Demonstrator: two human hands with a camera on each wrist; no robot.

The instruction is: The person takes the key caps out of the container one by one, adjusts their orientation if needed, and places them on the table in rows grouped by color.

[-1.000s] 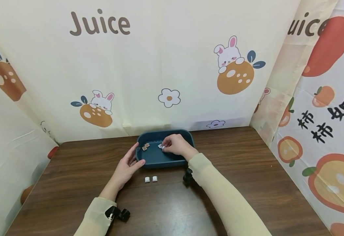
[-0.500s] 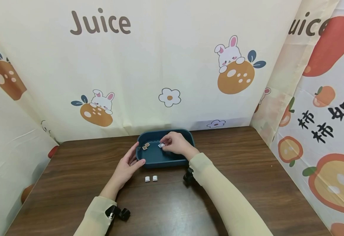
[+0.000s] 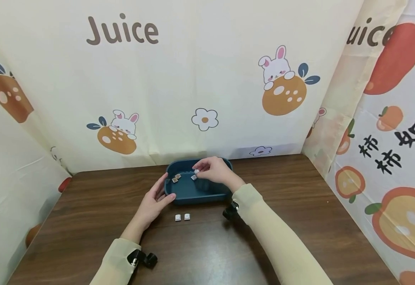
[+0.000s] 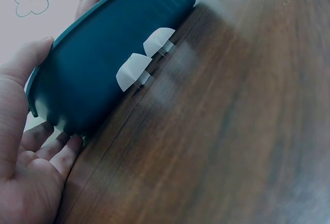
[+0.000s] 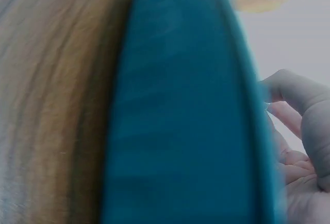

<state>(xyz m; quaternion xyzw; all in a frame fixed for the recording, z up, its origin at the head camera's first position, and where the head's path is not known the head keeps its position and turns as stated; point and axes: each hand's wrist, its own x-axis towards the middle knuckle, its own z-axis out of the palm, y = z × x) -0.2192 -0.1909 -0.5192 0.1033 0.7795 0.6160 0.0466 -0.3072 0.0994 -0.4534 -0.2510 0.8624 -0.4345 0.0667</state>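
A dark blue tray (image 3: 193,196) stands near the back edge of the table. My left hand (image 3: 152,206) holds its left end, the thumb (image 4: 36,54) at the front rim and the other fingers round the side. Above the tray's inside, my right hand (image 3: 214,171) pinches a small white keycap (image 3: 196,171) between thumb and fingertips. Just below it in the tray lies another small white piece (image 3: 194,177). Two brown square pieces (image 3: 176,177) lie at the tray's left. On the table in front, a white keycap (image 3: 178,217) and a second white keycap (image 3: 187,217) stand side by side.
The tray's back is close to a printed cloth backdrop (image 3: 171,130) that rises behind the brown wooden table (image 3: 207,245). Cloth also hangs at both sides. A black wrist camera (image 3: 146,259) sits on the left cuff.
My right hand has risen slightly and shifted right, lifting the white keycap away from the other white piece in the tray. The left hand stays in place on the tray.
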